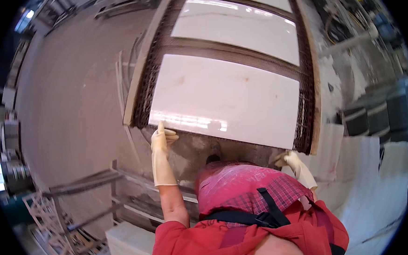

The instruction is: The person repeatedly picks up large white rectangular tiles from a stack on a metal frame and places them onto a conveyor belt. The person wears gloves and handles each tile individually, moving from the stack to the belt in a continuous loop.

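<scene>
A glossy white rectangular slab [223, 100] lies flat in the near end of a long frame [138, 82] with pale wooden side rails and dark mesh along the inner edges. Its surface is smooth and reflective, with a bright streak of glare near the front edge and a few faint brownish specks. Beyond it, 2 more white slabs [240, 27] of the same kind lie in line in the same frame, set apart by dark brown bands. Under the near slab's front edge a rough grey surface shows.

The left hand [161, 137], in a cream rubber glove, is up at the near left corner of the slab, fingers partly curled against its edge, index finger pointing up along it. The right hand [292, 162], gloved alike, sits at the near right corner beside the mesh; how far it is closed I cannot tell. A metal rack [89, 195] stands lower left on the grey floor [71, 98]
</scene>
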A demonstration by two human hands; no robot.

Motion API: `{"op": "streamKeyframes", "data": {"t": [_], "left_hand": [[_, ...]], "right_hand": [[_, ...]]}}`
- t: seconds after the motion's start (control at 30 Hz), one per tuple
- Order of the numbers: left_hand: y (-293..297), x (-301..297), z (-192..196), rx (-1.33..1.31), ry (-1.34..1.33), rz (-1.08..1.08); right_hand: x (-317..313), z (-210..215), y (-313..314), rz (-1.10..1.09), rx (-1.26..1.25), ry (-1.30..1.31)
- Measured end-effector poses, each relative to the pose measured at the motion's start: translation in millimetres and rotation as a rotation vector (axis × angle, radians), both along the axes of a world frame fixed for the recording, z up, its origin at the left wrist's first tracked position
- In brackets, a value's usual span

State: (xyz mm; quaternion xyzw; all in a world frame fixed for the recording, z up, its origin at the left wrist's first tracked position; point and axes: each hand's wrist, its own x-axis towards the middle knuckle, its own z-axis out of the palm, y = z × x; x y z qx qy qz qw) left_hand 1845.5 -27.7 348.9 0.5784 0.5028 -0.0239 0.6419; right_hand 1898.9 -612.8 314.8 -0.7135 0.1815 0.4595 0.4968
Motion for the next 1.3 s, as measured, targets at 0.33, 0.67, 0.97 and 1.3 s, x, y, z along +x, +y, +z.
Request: {"op": "streamKeyframes", "data": {"t": [0.33, 0.67, 0.97, 1.3], "left_hand": [[-158, -257, -123, -0.403, -0.022, 0.557], [-444, -510, -150, -0.259, 0.634, 1.094], [-490, -530, -109, -0.121, 0.218, 0.904], [-694, -759, -118, -0.163, -0.057, 1.436]], "right_hand": [[6, -63, -74, 0.389, -0.17, 0.125], [21, -65, -16, 0.861, -0.149, 0.132], [-74, -55, 22, 1.172, -0.161, 0.064], [-309, -31, -6, 1.36, -0.127, 0.01]]}}
